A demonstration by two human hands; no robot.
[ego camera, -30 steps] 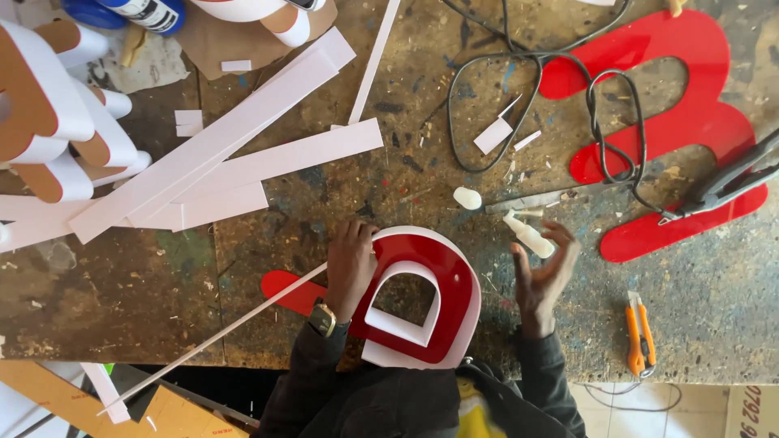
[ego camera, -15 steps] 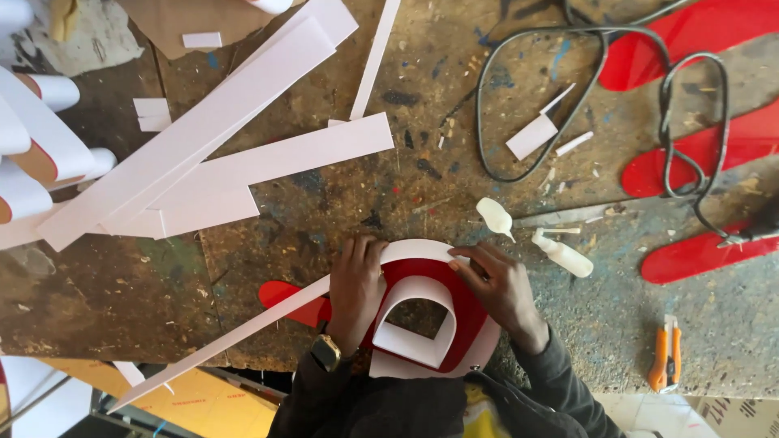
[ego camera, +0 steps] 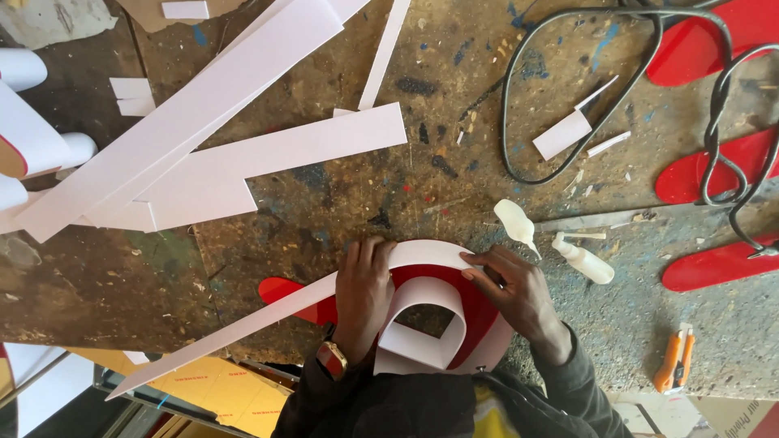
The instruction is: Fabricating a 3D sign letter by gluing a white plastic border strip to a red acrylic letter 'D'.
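Observation:
A red letter-shaped sign piece (ego camera: pixel 479 312) with white strip walls lies at the near edge of the worn workbench (ego camera: pixel 324 211). My left hand (ego camera: pixel 363 292) presses flat on a long white strip (ego camera: pixel 243 328) where it meets the letter's outer curve. My right hand (ego camera: pixel 511 288) pinches the same white band at the top right of the curve. A white inner loop (ego camera: pixel 422 324) stands inside the letter. Two small white glue bottles (ego camera: pixel 516 221) (ego camera: pixel 583 259) lie just beyond my right hand.
Long white strips (ego camera: pixel 203 138) are piled at the left. A black cable (ego camera: pixel 519 105) loops at the back right over large red cut-out shapes (ego camera: pixel 714 186). An orange utility knife (ego camera: pixel 673 361) lies at the right front. White letter forms (ego camera: pixel 32 138) stand at the far left.
My right hand left the glue bottle on the bench and came onto the letter's white rim. My left hand shifted onto the long strip. The view moved closer.

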